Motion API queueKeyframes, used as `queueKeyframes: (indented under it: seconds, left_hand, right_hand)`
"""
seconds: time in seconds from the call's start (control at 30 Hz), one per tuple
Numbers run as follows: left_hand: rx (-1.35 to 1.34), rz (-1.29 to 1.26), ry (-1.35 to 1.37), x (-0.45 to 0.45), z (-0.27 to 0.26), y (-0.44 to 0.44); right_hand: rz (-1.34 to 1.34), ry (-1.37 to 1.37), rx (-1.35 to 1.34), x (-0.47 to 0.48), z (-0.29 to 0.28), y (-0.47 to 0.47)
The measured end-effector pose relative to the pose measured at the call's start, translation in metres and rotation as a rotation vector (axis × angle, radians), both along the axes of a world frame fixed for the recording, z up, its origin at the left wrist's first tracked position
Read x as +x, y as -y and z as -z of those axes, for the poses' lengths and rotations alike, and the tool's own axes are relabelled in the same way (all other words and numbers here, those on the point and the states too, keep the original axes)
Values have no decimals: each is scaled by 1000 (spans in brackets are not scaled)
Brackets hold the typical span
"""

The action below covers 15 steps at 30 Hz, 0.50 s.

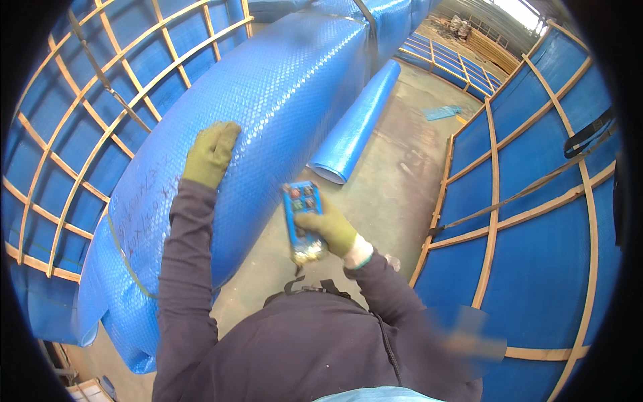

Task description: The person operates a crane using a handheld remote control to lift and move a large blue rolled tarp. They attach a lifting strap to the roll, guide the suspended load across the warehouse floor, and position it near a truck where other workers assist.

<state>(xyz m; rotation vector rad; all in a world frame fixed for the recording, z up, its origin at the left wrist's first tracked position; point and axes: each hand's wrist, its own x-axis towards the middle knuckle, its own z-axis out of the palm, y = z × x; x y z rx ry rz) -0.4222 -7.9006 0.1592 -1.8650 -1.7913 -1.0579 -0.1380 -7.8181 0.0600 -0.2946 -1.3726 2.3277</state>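
Note:
My left hand (212, 153), in an olive-green glove, rests on a long bundle wrapped in blue bubble film (281, 80); its fingers lie together on the film and grip nothing. Handwriting marks the film beside that forearm. In my right hand (329, 226), gloved alike, is a blue handheld remote control (304, 206) with several coloured buttons, my thumb across its face. The lower end of the remote is blurred. A rolled sheet of blue film (356, 125) lies on the floor beside the bundle, beyond the remote.
Blue-wrapped loads in wooden lattice frames stand at left (83, 135) and right (495, 201), straps hanging on them. A dark strap (372, 35) rings the bundle. A light-blue scrap (442, 112) lies on the concrete floor (402, 166). Timber (490, 47) is stacked far back.

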Motion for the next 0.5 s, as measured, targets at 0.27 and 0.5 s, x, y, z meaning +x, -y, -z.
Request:
queueKeyframes:
  seconds: [0.27, 0.5]
  left_hand:
    - [-176, -234, 372, 34, -56, -135]
    - [189, -216, -86, 33, -90, -100]
  right_hand:
    - [272, 130, -379, 142, 76, -23]
    - [356, 150, -390, 176, 83, -85]
